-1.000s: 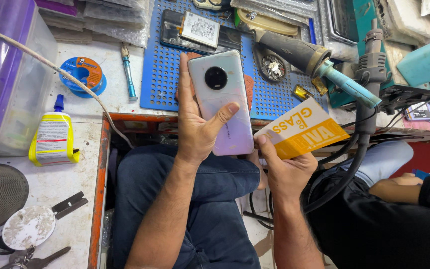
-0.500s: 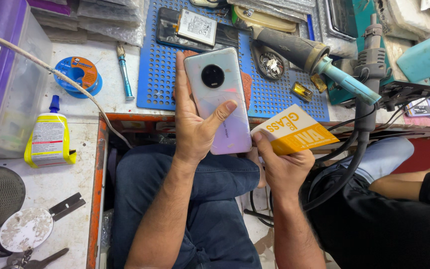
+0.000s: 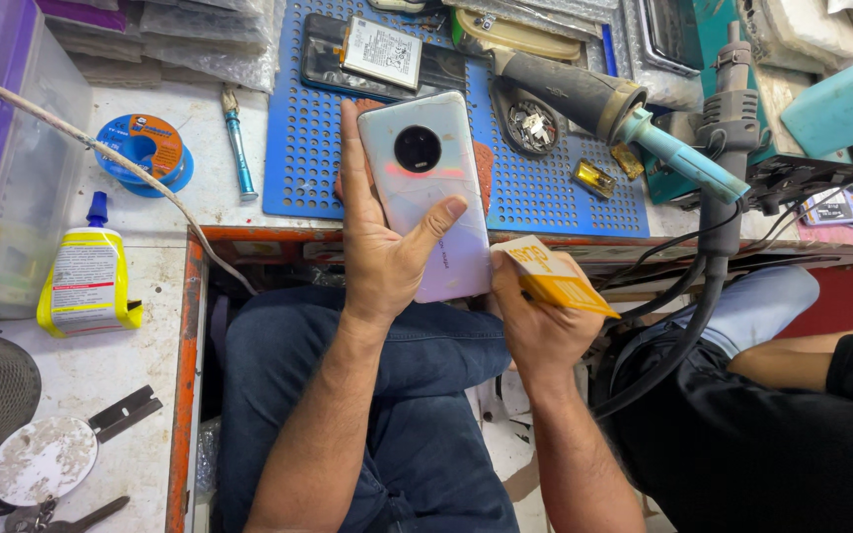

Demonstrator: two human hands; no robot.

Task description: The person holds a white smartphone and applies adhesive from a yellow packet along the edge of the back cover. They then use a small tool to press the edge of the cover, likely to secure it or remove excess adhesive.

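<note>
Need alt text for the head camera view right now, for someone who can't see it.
Seen from above, the left hand holds a pale phone back side up over the lap, while the right hand holds a small yellow box at its edge. Beyond lies a blue perforated mat.

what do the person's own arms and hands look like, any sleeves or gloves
Both arms are bare from the bottom edge of the frame to the wrist: no sleeves show. The left hand and right hand wear no gloves. No watch, ring or bracelet is visible, and the forearms are hairy.
</note>
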